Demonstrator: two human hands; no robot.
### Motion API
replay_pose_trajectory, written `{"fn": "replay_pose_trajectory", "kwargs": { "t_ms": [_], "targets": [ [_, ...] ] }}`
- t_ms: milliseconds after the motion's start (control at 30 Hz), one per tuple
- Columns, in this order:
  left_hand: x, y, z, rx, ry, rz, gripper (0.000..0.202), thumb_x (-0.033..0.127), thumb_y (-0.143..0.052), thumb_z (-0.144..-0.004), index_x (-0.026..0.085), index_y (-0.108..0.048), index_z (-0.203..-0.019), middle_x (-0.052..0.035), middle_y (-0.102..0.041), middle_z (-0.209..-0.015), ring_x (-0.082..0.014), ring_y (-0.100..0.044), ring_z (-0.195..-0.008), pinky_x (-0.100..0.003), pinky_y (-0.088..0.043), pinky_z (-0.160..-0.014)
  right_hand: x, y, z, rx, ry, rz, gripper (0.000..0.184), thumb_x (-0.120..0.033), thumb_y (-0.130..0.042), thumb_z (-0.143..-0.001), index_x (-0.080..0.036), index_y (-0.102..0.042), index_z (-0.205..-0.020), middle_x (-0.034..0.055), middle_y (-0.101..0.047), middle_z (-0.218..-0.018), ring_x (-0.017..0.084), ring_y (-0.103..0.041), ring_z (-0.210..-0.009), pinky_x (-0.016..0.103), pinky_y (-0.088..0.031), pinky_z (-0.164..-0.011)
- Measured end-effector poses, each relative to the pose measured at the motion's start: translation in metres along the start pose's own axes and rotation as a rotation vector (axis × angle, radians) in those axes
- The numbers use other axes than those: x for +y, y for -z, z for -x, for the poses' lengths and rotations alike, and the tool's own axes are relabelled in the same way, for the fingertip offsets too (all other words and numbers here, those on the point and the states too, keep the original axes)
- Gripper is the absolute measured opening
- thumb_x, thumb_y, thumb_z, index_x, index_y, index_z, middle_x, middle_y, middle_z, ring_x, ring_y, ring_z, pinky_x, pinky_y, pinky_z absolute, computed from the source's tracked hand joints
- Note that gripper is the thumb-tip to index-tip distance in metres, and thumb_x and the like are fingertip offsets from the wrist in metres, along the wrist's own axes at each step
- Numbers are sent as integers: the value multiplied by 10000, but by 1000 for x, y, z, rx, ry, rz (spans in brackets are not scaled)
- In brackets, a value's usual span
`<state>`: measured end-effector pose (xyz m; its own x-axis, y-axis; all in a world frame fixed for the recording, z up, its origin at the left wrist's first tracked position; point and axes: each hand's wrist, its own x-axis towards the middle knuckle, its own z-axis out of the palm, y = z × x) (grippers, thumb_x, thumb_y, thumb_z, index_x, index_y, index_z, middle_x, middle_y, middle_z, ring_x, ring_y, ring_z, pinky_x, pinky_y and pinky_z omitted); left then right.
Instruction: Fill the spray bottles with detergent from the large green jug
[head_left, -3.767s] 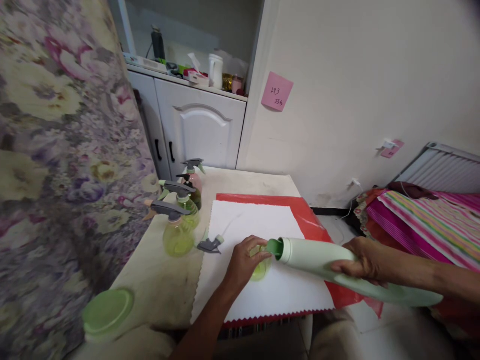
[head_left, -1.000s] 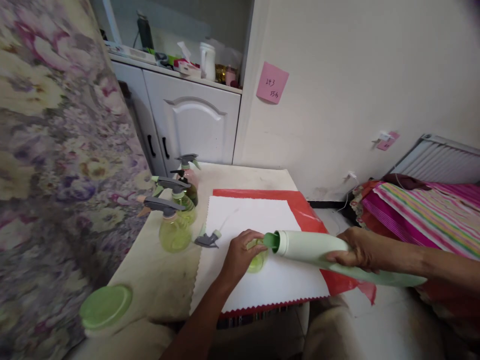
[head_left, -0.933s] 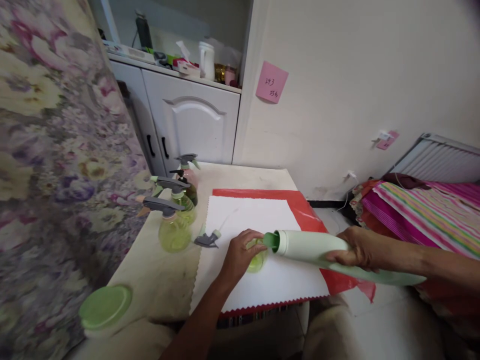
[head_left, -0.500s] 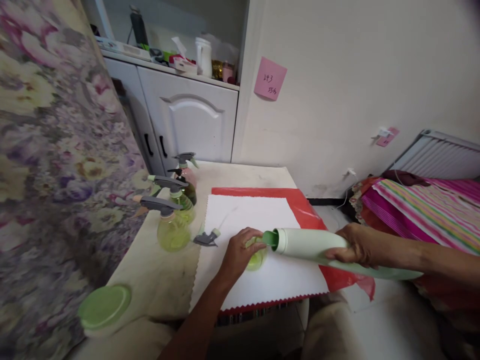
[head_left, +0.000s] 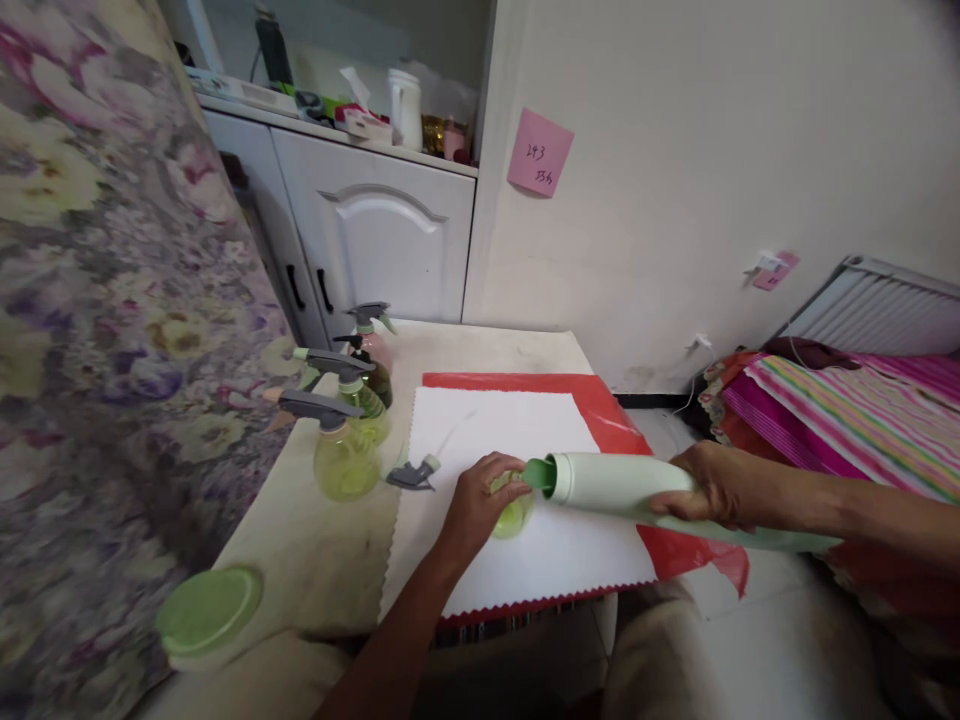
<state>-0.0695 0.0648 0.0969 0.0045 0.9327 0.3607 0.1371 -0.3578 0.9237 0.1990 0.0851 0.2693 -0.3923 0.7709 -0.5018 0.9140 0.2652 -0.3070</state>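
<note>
On the white sheet point(head_left: 555, 565), a small see-through yellow-green spray bottle point(head_left: 512, 518) stands without its spray head. My left hand point(head_left: 478, 498) is closed around its upper part. My right hand point(head_left: 705, 488) grips a pale green detergent bottle point(head_left: 611, 483), which lies nearly level in the air with its green spout point(head_left: 537, 474) at the small bottle's mouth. Whether liquid is flowing I cannot make out. A grey trigger spray head point(head_left: 412, 475) with a thin clear tube rests on the sheet, left of my left hand.
Left on the table point(head_left: 322, 555) are a yellow-tinted spray bottle point(head_left: 346, 462), several other bottles behind it, and a round green lid point(head_left: 210, 610) near the front corner. A red sheet point(head_left: 611, 420) lies under the white one. Behind are a cabinet point(head_left: 382, 220) and, at right, a bed point(head_left: 847, 400).
Both hands and both bottles keep nearly the same position. The view has shifted very slightly.
</note>
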Motion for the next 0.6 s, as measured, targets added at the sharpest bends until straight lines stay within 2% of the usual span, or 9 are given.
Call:
{"fn": "replay_pose_trajectory", "kwargs": {
  "t_ms": [600],
  "targets": [
    [0,0,1,3,-3,-13,128,265,-684,-775,203,-695,-887,-39,-667,-901,-208,-623,-896,-304,-463,-802,-6,2,1,9,-24,21,518,-686,-578,-721,-180,-511,-636,-37,-450,-460,85,-392,-381,212,-281,-371]
  ]
}}
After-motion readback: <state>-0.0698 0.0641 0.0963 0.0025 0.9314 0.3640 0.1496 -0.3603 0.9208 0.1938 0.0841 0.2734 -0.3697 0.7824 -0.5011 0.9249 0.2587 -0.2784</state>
